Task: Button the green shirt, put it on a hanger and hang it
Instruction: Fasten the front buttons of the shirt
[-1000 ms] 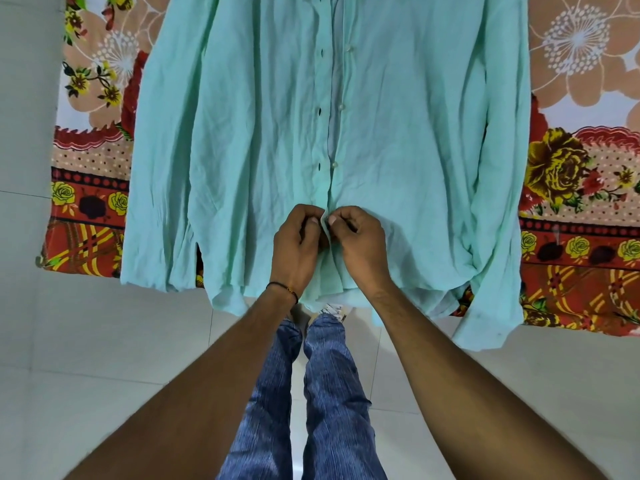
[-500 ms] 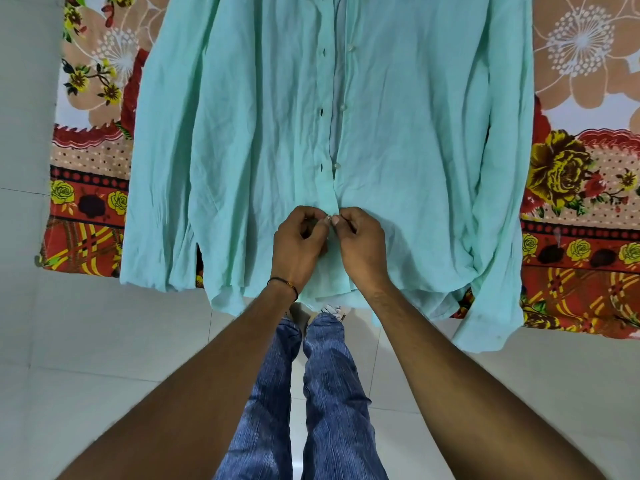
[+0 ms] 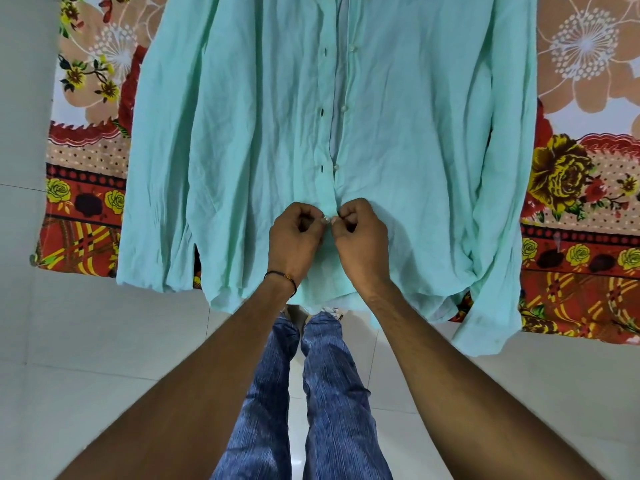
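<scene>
The pale green shirt (image 3: 263,133) lies flat on a bed with its hem toward me and both sleeves spread down the sides. Its front placket runs up the middle, the upper part lying apart with buttonholes on the left strip and small white buttons on the right. My left hand (image 3: 298,237) and my right hand (image 3: 360,237) meet at the placket low on the shirt. Each hand pinches one edge of the fabric, and a small white button shows between the fingertips. No hanger is in view.
A floral bedsheet (image 3: 581,188) in red, orange and yellow covers the bed (image 3: 79,209) and hangs over its near edge. White floor tiles (image 3: 86,358) lie below. My legs in blue jeans (image 3: 311,393) stand close to the bed.
Both hands stay at the same low button. The fingertips have drawn closer together and the two placket edges there now overlap more tightly.
</scene>
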